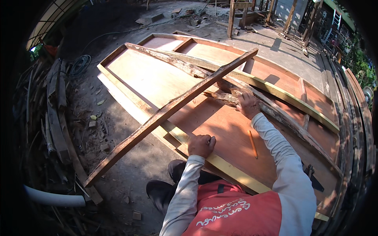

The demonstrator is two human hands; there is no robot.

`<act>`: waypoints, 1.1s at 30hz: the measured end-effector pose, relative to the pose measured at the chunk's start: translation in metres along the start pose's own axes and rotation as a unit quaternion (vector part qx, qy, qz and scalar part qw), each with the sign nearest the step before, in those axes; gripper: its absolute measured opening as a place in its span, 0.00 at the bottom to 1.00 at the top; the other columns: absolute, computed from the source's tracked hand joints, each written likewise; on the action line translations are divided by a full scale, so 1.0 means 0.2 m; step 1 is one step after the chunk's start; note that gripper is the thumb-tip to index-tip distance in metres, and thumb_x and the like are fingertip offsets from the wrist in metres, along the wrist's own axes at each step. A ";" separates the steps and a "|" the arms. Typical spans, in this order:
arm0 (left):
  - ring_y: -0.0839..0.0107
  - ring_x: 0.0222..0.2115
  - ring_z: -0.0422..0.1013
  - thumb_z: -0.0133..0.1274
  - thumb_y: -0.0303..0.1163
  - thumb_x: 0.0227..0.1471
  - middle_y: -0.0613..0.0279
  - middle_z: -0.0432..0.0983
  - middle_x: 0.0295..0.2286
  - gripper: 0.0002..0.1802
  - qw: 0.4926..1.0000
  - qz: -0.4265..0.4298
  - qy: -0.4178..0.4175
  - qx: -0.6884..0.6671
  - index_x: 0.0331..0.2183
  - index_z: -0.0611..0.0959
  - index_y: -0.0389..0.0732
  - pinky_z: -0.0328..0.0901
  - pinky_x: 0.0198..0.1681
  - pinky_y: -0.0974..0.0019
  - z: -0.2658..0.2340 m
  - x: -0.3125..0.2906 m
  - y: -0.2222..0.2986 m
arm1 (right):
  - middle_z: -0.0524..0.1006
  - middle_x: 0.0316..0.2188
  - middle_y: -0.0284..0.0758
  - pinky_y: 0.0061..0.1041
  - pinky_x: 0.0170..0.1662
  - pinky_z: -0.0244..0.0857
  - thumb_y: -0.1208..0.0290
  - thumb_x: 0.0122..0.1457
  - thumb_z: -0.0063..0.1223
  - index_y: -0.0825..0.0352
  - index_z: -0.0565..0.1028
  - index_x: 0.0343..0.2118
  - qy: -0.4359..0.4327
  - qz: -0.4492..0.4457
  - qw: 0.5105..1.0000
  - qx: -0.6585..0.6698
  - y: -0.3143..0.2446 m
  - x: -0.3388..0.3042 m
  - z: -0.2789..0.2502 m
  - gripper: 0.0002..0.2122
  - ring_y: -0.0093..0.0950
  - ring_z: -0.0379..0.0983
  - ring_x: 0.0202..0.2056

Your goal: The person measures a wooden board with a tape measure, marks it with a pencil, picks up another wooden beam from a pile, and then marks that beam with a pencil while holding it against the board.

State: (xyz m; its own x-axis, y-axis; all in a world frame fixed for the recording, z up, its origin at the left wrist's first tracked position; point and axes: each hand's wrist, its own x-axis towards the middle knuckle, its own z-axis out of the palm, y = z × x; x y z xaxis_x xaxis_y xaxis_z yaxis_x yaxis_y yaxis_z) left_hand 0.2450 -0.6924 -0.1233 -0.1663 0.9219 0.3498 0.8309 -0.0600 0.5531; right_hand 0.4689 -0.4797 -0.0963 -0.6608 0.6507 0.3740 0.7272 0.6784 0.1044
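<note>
My right hand is closed on a rough, splintered wood strip that lies over a large framed plywood panel. My left hand is curled into a fist on the pale near rail of the panel; what its fingers hold, if anything, is hidden. Just below my right hand, an orange pencil rests on the plywood. A long brown beam crosses the panel diagonally, its lower end reaching past the near-left edge. Bark-edged lumber runs lengthwise beside the strip.
Behind lies a second framed panel. Near my right elbow is a dark tool with a triangular blade. Scrap boards pile up on the left, with a coiled hose and a white pipe. Long planks line the right side.
</note>
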 end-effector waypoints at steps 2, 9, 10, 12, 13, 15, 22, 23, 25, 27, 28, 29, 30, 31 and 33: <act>0.54 0.22 0.75 0.56 0.45 0.51 0.52 0.77 0.18 0.18 1.000 -0.007 -0.004 -0.005 0.17 0.82 0.43 0.69 0.30 0.52 0.01 -0.01 0.00 | 0.72 0.42 0.34 0.32 0.42 0.71 0.61 0.53 0.59 0.64 0.72 0.48 0.101 0.015 0.986 -0.132 0.03 0.08 0.04 0.21 0.31 0.71 0.46; 0.54 0.21 0.74 0.56 0.43 0.50 0.53 0.76 0.17 0.18 1.000 0.016 0.007 -0.010 0.16 0.81 0.42 0.68 0.29 0.51 0.04 -0.05 0.03 | 0.71 0.45 0.31 0.31 0.43 0.70 0.68 0.57 0.48 0.63 0.73 0.47 0.076 0.085 0.976 -0.183 0.05 0.03 0.27 0.14 0.29 0.69 0.48; 0.55 0.22 0.74 0.56 0.43 0.50 0.53 0.76 0.17 0.18 1.000 0.017 0.001 -0.008 0.16 0.80 0.43 0.68 0.29 0.51 0.04 -0.05 0.03 | 0.71 0.42 0.32 0.32 0.41 0.71 0.69 0.58 0.47 0.62 0.73 0.44 0.120 0.065 0.974 -0.183 0.05 0.02 0.27 0.12 0.30 0.69 0.47; 0.55 0.21 0.74 0.56 0.43 0.50 0.53 0.76 0.17 0.18 1.000 0.019 0.013 -0.006 0.16 0.80 0.43 0.68 0.29 0.51 0.04 -0.05 0.03 | 0.71 0.41 0.32 0.32 0.41 0.71 0.68 0.56 0.49 0.62 0.73 0.43 0.090 0.084 0.975 -0.187 0.05 0.05 0.26 0.12 0.31 0.69 0.47; 0.55 0.21 0.74 0.56 0.43 0.50 0.53 0.76 0.17 0.18 0.999 0.021 0.026 -0.003 0.16 0.80 0.43 0.68 0.29 0.52 0.04 -0.05 0.04 | 0.70 0.41 0.33 0.32 0.41 0.72 0.67 0.55 0.52 0.61 0.73 0.42 0.061 0.103 0.974 -0.191 0.05 0.08 0.26 0.12 0.32 0.69 0.47; 0.55 0.22 0.74 0.56 0.44 0.50 0.54 0.76 0.17 0.18 1.000 0.013 0.013 -0.003 0.16 0.81 0.43 0.68 0.29 0.52 0.03 -0.04 0.02 | 0.70 0.40 0.34 0.35 0.41 0.71 0.67 0.50 0.56 0.61 0.72 0.39 0.029 0.117 0.984 -0.133 0.03 0.16 0.23 0.13 0.34 0.69 0.45; 0.57 0.23 0.74 0.55 0.45 0.50 0.55 0.77 0.18 0.18 1.000 0.008 0.021 -0.016 0.17 0.82 0.43 0.69 0.32 0.53 0.05 -0.08 -0.02 | 0.71 0.38 0.35 0.36 0.40 0.74 0.63 0.44 0.63 0.62 0.72 0.35 -0.018 0.063 0.994 -0.090 0.10 0.28 0.28 0.16 0.37 0.71 0.42; 0.57 0.23 0.74 0.55 0.45 0.50 0.55 0.77 0.18 0.18 1.000 0.008 0.024 -0.016 0.17 0.82 0.43 0.69 0.32 0.53 0.05 -0.08 -0.02 | 0.71 0.39 0.34 0.34 0.40 0.75 0.62 0.45 0.64 0.62 0.73 0.37 -0.047 0.061 0.992 -0.102 0.11 0.29 0.27 0.17 0.36 0.72 0.42; 0.57 0.23 0.75 0.55 0.45 0.50 0.55 0.77 0.18 0.18 1.000 0.015 0.003 -0.011 0.18 0.82 0.43 0.69 0.32 0.53 0.04 -0.08 -0.03 | 0.73 0.40 0.36 0.36 0.42 0.74 0.61 0.47 0.63 0.63 0.73 0.38 -0.073 0.057 0.991 -0.096 0.13 0.29 0.26 0.17 0.38 0.73 0.43; 0.57 0.23 0.75 0.55 0.45 0.50 0.55 0.77 0.18 0.18 1.000 0.013 0.010 -0.010 0.17 0.82 0.43 0.69 0.32 0.53 0.02 -0.09 -0.02 | 0.74 0.41 0.39 0.39 0.45 0.72 0.61 0.49 0.61 0.64 0.74 0.39 -0.110 0.052 0.991 -0.064 0.14 0.30 0.23 0.17 0.39 0.74 0.45; 0.57 0.23 0.75 0.55 0.44 0.50 0.55 0.77 0.18 0.19 1.000 0.012 0.014 -0.009 0.17 0.82 0.43 0.69 0.31 0.53 0.02 -0.09 -0.02 | 0.74 0.42 0.41 0.40 0.48 0.70 0.62 0.50 0.61 0.65 0.74 0.39 -0.123 0.057 0.990 -0.046 0.13 0.31 0.22 0.16 0.40 0.74 0.45; 0.57 0.23 0.75 0.55 0.44 0.50 0.55 0.77 0.18 0.19 1.000 0.009 0.017 -0.009 0.17 0.82 0.43 0.69 0.31 0.53 0.02 -0.09 -0.03 | 0.74 0.42 0.41 0.40 0.48 0.70 0.62 0.50 0.61 0.65 0.74 0.39 -0.123 0.052 0.990 -0.046 0.12 0.31 0.20 0.16 0.40 0.74 0.45; 0.57 0.23 0.75 0.54 0.44 0.50 0.55 0.78 0.18 0.19 1.000 0.012 0.002 -0.013 0.17 0.83 0.43 0.69 0.31 0.53 0.02 -0.09 -0.04 | 0.74 0.42 0.41 0.40 0.49 0.70 0.63 0.50 0.61 0.65 0.74 0.39 -0.121 0.053 0.991 -0.029 0.13 0.29 0.19 0.16 0.41 0.74 0.46; 0.58 0.23 0.75 0.54 0.44 0.50 0.55 0.78 0.19 0.19 1.000 0.016 -0.012 -0.016 0.17 0.83 0.43 0.70 0.31 0.53 0.02 -0.09 -0.04 | 0.74 0.42 0.41 0.40 0.49 0.70 0.64 0.50 0.61 0.65 0.74 0.39 -0.120 0.054 0.991 -0.012 0.12 0.27 0.18 0.15 0.41 0.74 0.46; 0.58 0.23 0.76 0.54 0.44 0.50 0.55 0.78 0.19 0.19 1.000 0.006 -0.015 -0.014 0.16 0.83 0.43 0.70 0.31 0.53 0.01 -0.10 -0.04 | 0.74 0.42 0.42 0.39 0.50 0.70 0.66 0.49 0.61 0.65 0.74 0.39 -0.130 0.071 0.989 -0.007 0.12 0.25 0.18 0.15 0.41 0.74 0.46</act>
State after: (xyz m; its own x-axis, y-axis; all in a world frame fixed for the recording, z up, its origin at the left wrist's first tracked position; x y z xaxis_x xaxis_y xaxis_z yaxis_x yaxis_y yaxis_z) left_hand 0.2436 -0.7085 -0.1364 -0.1409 0.9319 0.3342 0.8176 -0.0808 0.5701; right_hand 0.4475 -0.4190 -0.1084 -0.5752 0.8063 0.1375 0.8179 0.5695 0.0819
